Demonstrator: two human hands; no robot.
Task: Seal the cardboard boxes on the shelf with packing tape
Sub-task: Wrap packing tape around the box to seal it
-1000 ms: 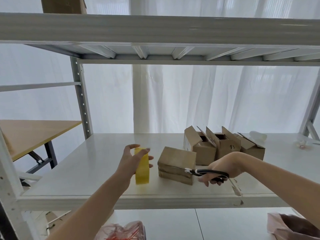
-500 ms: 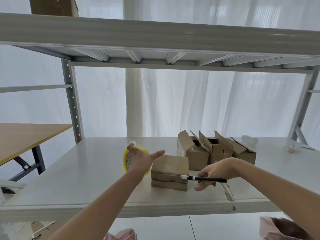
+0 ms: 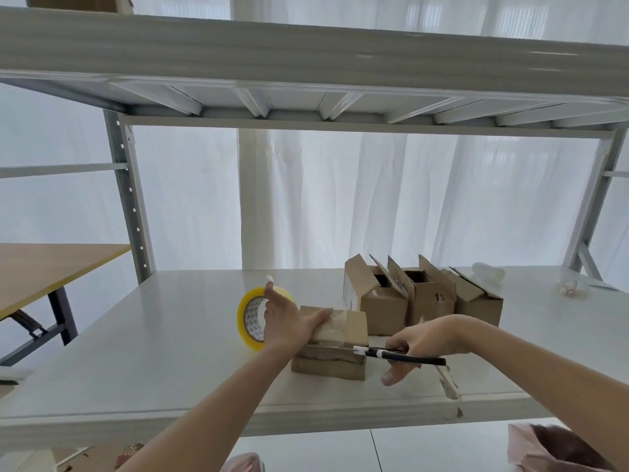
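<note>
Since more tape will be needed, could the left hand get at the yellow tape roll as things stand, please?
Probably yes: the left hand lies flat on the closed box, right beside the tape roll standing on edge, with nothing between them.

Both forearms are seen bare up to the frame edge; left hand (image 3: 286,323) and right hand (image 3: 413,345) are bare too.
</note>
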